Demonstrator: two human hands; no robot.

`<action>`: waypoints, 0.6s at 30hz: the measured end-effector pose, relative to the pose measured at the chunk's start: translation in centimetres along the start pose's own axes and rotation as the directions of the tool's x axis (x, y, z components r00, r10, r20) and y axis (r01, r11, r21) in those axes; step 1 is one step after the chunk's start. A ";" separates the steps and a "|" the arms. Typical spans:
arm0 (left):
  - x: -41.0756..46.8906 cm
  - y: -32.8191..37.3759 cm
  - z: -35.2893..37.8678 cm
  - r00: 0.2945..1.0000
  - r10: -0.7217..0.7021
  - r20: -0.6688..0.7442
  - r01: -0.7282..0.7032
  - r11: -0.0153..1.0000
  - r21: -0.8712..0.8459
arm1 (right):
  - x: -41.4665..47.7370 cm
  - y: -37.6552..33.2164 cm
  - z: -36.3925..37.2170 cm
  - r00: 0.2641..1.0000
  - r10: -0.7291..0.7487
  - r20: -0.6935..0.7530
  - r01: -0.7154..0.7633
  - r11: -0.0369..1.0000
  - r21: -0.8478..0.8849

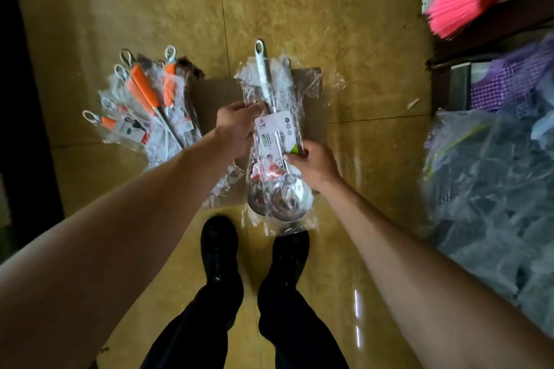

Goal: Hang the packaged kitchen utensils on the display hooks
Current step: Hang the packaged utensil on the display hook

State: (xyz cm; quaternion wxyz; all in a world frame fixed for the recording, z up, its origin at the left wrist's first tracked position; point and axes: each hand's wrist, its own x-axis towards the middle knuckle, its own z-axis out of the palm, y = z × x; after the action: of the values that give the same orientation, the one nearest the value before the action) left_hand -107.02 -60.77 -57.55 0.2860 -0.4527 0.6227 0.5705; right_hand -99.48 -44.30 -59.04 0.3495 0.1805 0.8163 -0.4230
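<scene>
Left hand [238, 126] and right hand [314, 168] both grip the clear-plastic-wrapped bundle of steel ladles [278, 201], held low over the tan floor [359, 39]: film likely slippery, bowls heavy, shafts stiff; best held by the handles.

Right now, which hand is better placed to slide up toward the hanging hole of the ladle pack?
Probably the left. The left hand grips the ladle pack higher on the handle, nearer the hanging hole. The right hand pinches lower, at the label card near the bowls.
</scene>
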 end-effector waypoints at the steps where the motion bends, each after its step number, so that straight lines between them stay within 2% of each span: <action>1: -0.7 0.7 -0.5 0.999 0.002 0.036 -0.002 1.000 0.003 | -0.7 -0.7 -0.5 0.999 0.001 0.035 -0.003 0.999 0.048; 6: -6.0 6.5 -2.2 0.972 0.045 0.230 -0.044 0.999 -0.011 | -5.2 -5.5 -4.3 0.992 0.018 0.126 -0.053 0.960 0.275; 10: -11.6 13.0 -2.5 0.940 0.153 0.304 -0.179 0.982 0.060 | -9.1 -10.5 -7.7 0.994 -0.012 0.107 -0.028 0.932 0.361; 15: -19.4 20.8 -2.0 0.882 0.283 0.376 -0.331 0.941 0.070 | -13.6 -17.5 -12.6 0.998 -0.061 -0.011 0.059 0.879 0.473; 18: -23.8 24.4 -1.4 0.838 0.336 0.429 -0.407 0.909 0.084 | -16.0 -20.9 -15.0 0.989 -0.103 -0.111 0.143 0.874 0.465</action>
State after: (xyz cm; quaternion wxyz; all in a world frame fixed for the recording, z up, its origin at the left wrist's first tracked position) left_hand -118.33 -57.95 -25.51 0.3301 -0.1683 0.6726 0.6406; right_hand -107.09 -44.09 -29.66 0.2335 0.2250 0.7125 -0.6222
